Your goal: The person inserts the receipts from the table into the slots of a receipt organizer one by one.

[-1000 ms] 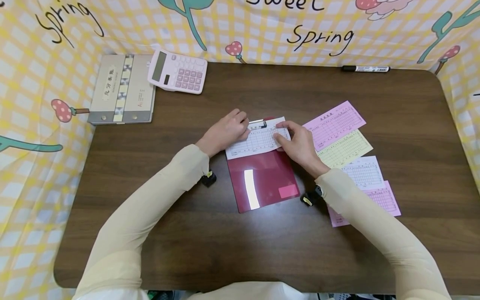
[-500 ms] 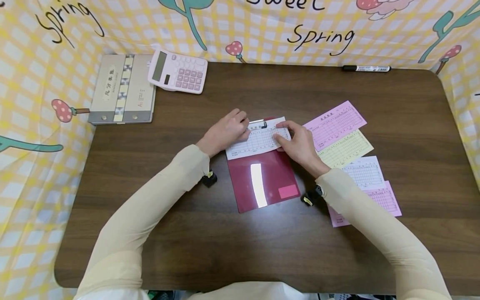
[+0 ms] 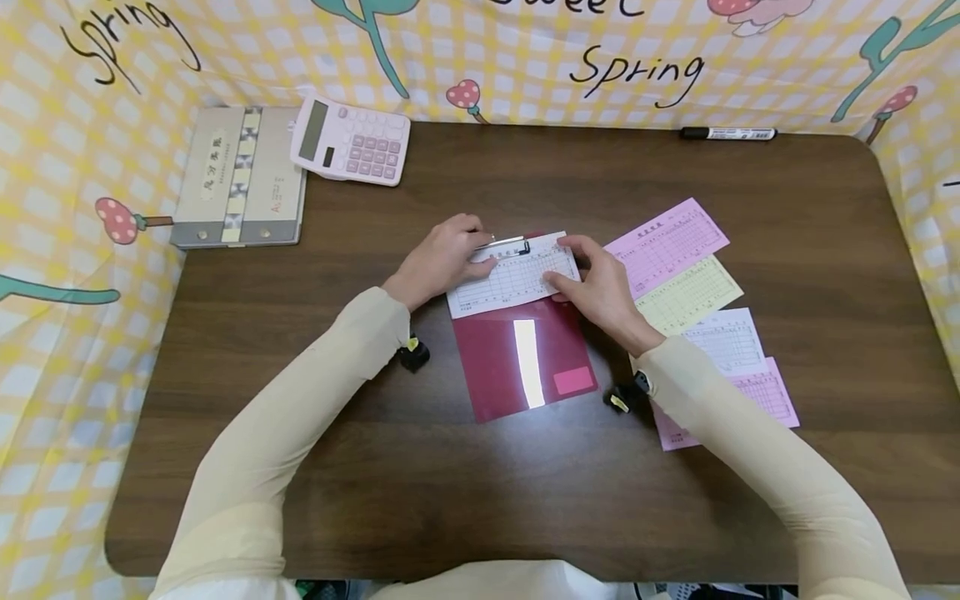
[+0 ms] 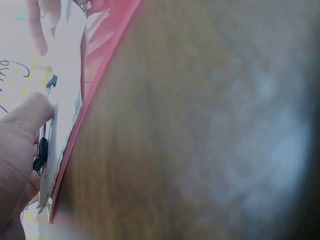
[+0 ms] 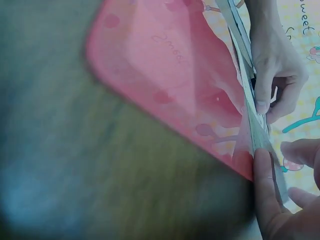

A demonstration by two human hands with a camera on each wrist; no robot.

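My left hand (image 3: pixel 441 260) is gripping the clip (image 3: pixel 512 244) at the far edge of the red folder (image 3: pixel 491 367), my thumb lying on the near side of the bar and my fingers curling on the far side. My right hand (image 3: pixel 606 292) is pinching the right edge of the white slip (image 3: pixel 513 280), thumb on top, so neither hand is spreading wide. The slip is lying between my hands, covering the far part of the folder, its long axis running left to right with the right end slanting toward the far side. The clip is running nearly parallel to it, along the slip's far edge; my left hand is the nearer one, while my right is resting just off the bar's right end. I am not managing to tell how firmly the bar is pressing. Loose slips (image 3: pixel 693 293) are lying to the right.
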